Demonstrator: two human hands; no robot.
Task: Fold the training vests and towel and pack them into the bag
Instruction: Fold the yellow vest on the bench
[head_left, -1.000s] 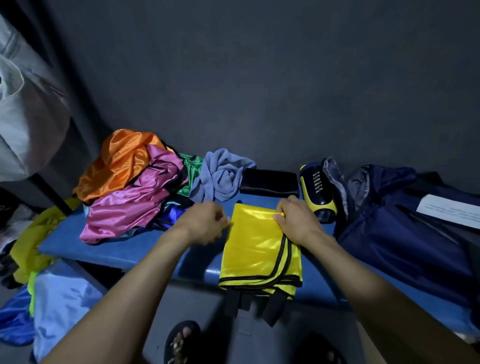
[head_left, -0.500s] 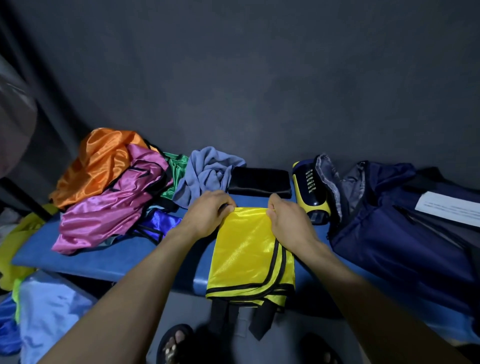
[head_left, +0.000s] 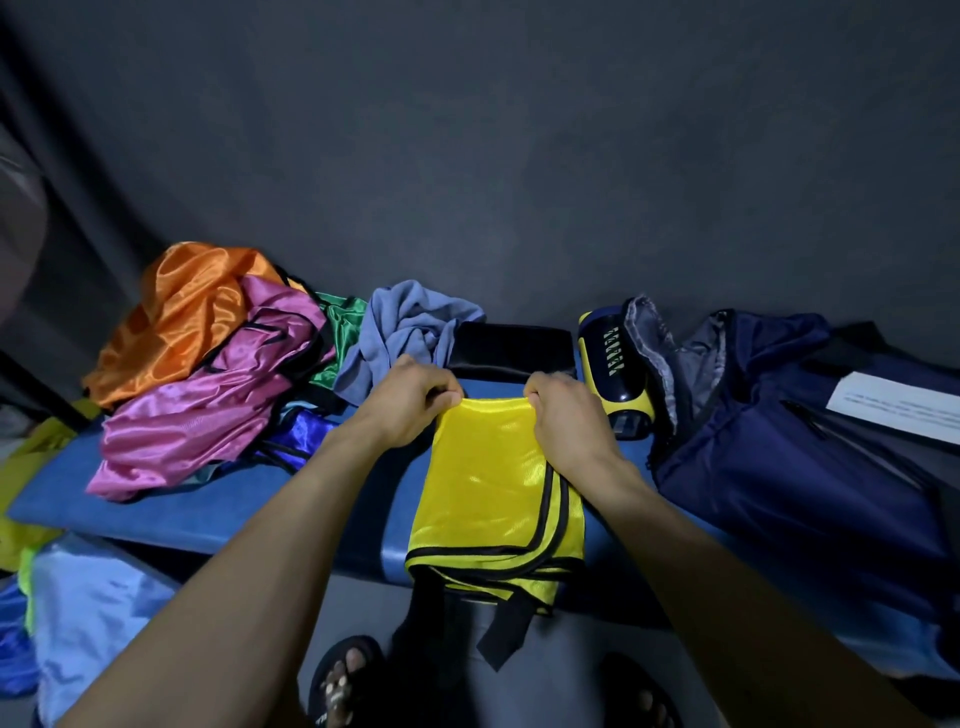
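Far left on the blue bench (head_left: 171, 512): unfolded heap of vests, orange vest (head_left: 187, 312) on top at the back, pink vest (head_left: 208, 410) draped over the front, green vest (head_left: 340, 332) and a shiny blue vest (head_left: 301, 434) poking out underneath, none folded yet. Just right of the heap, the grey-blue towel (head_left: 410, 322) lies crumpled near the wall. Left hand (head_left: 410, 397) comes next: knuckles up, fingers curled, pinching the far left corner of the yellow vest (head_left: 493, 493), forearm running in from lower left. The vest sits mid-bench, already folded narrow, far edge held taut between both hands, near end with black trim hanging over the bench's front edge. Right hand (head_left: 563, 415) mirrors it, fingers curled down over the far right corner, thumb hidden, wrist lying along the vest's right side. To do this fold well: keep both corners level and the top edge tight, bring the far edge toward the near hem so the black trims line up, press flat since the slick fabric will likely slide apart. Behind the hands, a black pouch (head_left: 511, 351); right of that a yellow-and-black case (head_left: 615, 366). Far right, the navy bag (head_left: 779, 457) lies open, mouth facing the vest, white paper (head_left: 898, 408) resting on it; nothing visibly packed yet.
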